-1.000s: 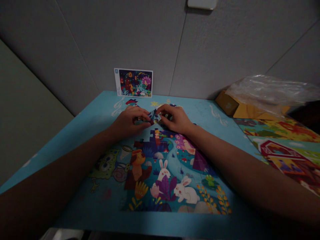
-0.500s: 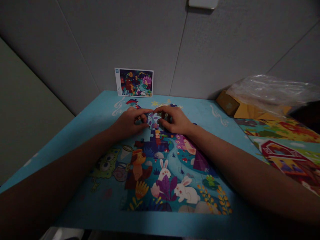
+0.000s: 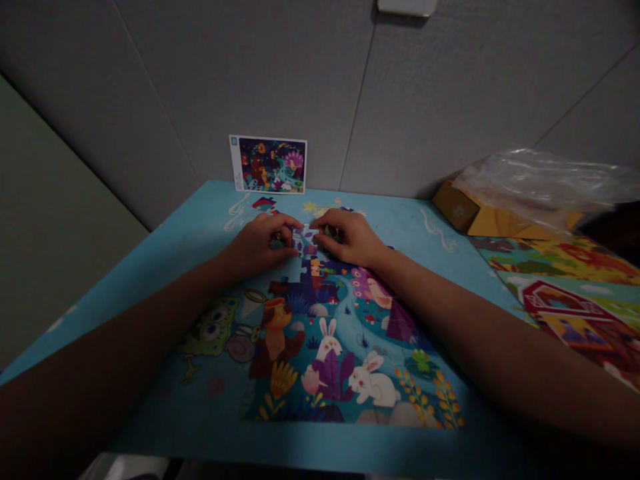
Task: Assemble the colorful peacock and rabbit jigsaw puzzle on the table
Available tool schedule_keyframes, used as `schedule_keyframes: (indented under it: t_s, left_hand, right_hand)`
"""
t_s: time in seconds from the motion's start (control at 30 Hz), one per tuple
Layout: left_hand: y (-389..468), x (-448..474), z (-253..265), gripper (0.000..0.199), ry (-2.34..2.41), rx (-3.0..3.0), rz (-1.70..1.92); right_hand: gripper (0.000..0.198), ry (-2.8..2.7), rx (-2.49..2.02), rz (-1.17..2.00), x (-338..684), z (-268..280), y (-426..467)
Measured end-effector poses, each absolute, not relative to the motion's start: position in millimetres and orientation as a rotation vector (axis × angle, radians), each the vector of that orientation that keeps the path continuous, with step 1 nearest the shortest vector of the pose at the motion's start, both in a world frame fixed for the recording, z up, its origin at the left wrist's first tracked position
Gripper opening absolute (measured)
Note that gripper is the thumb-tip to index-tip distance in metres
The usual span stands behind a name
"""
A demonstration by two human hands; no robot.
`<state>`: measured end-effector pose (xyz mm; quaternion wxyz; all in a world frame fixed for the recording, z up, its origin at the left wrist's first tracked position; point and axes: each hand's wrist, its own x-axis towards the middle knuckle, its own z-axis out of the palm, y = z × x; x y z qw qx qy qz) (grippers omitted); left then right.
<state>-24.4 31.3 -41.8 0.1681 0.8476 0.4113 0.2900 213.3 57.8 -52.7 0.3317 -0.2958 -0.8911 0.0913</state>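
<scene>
A partly assembled jigsaw puzzle (image 3: pixel 345 333) with rabbits, a fox-like animal and a stream lies flat on the blue tabletop. At its far edge are light blue puzzle pieces (image 3: pixel 306 241) with purple spots, between my two hands. My left hand (image 3: pixel 263 245) is curled, with its index finger and thumb at their left edge. My right hand (image 3: pixel 350 237) is curled too, its fingertips and thumb pinching at their right edge. How far the pieces sit in the puzzle is hard to tell in the dim light.
A picture card (image 3: pixel 270 165) leans against the grey wall. Loose puzzle pieces (image 3: pixel 265 204) lie beyond my left hand; others are partly hidden behind my right. At right are a yellow-brown box (image 3: pixel 510 220), clear plastic wrapping (image 3: pixel 540 183) and another colourful puzzle picture (image 3: pixel 585 293).
My index fingertips, touching each other before, have drawn slightly apart. The spotted pieces between my hands have shifted a little to the left and show more plainly.
</scene>
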Motion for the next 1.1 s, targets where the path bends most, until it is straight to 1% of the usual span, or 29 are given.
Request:
schedule_keyframes:
  t_s: [0.33, 0.5, 0.6, 0.7, 0.83, 0.97, 1.1]
  left_hand:
    - [31.2, -24.6, -41.7, 0.041, 1.174, 2.388, 0.823]
    - [30.4, -23.8, -44.3, 0.038, 1.164, 2.357, 0.876]
    - [31.5, -24.0, -46.9, 0.044, 1.183, 2.323, 0.952]
    - [34.0, -24.9, -47.3, 0.047, 1.263, 2.338, 1.019]
    - [38.4, -28.0, -46.7, 0.037, 1.47, 2.46, 1.051]
    - [43.7, -32.7, -51.8, 0.034, 1.577, 2.499, 0.956]
    - [47.1, -35.3, -58.0, 0.03, 1.562, 2.505, 0.856]
  right_hand:
    - [0.026, -2.342, -0.793, 0.252, 212.8, -53.3, 57.6]
    - [0.025, -2.314, -0.831, 0.195, 212.9, -53.0, 57.6]
    - [0.023, -2.251, -0.889, 0.169, 213.5, -53.5, 57.9]
    - [0.024, -2.153, -0.988, 0.134, 214.4, -54.5, 59.4]
    - [0.024, -1.974, -1.24, 0.065, 215.8, -56.3, 63.9]
    - [0.025, -1.845, -1.484, -0.017, 217.9, -59.0, 69.4]
    - [0.024, -1.82, -1.58, -0.081, 220.6, -62.2, 73.2]
